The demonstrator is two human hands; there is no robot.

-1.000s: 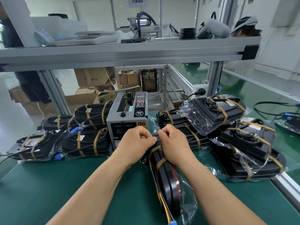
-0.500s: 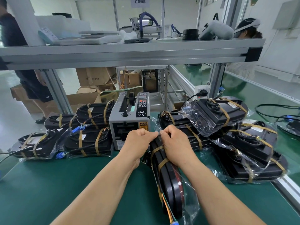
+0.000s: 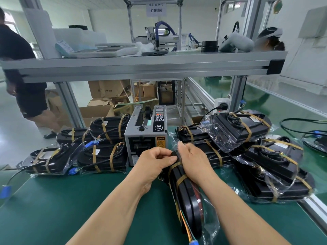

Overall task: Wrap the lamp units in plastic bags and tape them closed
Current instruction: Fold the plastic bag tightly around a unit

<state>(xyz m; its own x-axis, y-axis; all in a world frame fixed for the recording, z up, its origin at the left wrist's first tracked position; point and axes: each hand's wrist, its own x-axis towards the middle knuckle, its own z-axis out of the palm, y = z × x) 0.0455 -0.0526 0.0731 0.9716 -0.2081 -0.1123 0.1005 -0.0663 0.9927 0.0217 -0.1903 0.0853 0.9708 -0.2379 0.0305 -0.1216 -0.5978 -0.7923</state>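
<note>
person in view: hands and forearms only
left hand (image 3: 154, 162) and right hand (image 3: 193, 160) bare; left forearm (image 3: 115, 209) and right forearm (image 3: 237, 211) bare too, wrist to bottom edge of view.

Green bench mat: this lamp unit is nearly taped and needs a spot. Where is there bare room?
The widest bare patch of the green mat is near-left, bordered by the left stack of wrapped units, the tape dispenser and the left forearm. A narrower patch lies near-right, between the right forearm and the bench rail. Crowded: the right pile behind it.
</note>
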